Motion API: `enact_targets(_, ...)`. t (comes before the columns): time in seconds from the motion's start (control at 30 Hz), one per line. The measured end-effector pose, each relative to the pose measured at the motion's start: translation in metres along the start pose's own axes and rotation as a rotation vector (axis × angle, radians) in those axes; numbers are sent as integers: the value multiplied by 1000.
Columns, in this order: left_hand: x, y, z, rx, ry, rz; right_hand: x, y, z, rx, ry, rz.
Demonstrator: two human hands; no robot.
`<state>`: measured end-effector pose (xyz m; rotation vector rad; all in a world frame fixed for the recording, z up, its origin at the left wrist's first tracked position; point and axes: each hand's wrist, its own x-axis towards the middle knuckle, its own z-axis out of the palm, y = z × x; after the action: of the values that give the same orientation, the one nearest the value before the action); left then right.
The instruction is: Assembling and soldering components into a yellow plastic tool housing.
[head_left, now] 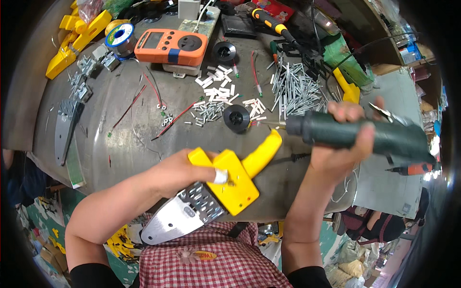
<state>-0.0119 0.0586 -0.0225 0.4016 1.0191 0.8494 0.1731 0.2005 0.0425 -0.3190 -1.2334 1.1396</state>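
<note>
My left hand (178,172) is closed round a yellow plastic housing (235,187) with a curved handle; the thumb, wrapped in white tape, presses on its face. A silver metal plate (177,216), tapered and perforated near the housing, extends from it over the front edge of the bench. To the right, my right hand (343,139) grips a dark green cylindrical power screwdriver (384,137), held nearly level above the bench. Its front end points left, above and to the right of the yellow handle, apart from it. The screwdriver is blurred by motion, and its bit is hard to make out.
A pile of long screws (297,89), white sleeves (221,91) and small black spools (236,118) lie on the metal bench (110,158). Behind them stand an orange multimeter (170,46) and a solder reel (120,38). Another metal plate (66,129) lies at left.
</note>
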Motion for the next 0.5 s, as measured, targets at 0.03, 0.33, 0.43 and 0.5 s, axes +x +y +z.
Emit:
enact_targets(0.03,3,-2,-2,-75,-14,36,-5,-8,-1,56,-49,-30)
enact_targets(0.33,3,6,2,-145,3,14,-45,-32,6,62,-229,-26)
enact_targets(0.43,4,4,1,-138,15,20,-49,-28,5,48,-240,-25)
enact_targets(0.5,4,3,1,-126,11,27,-50,-26,5,50,-244,-25)
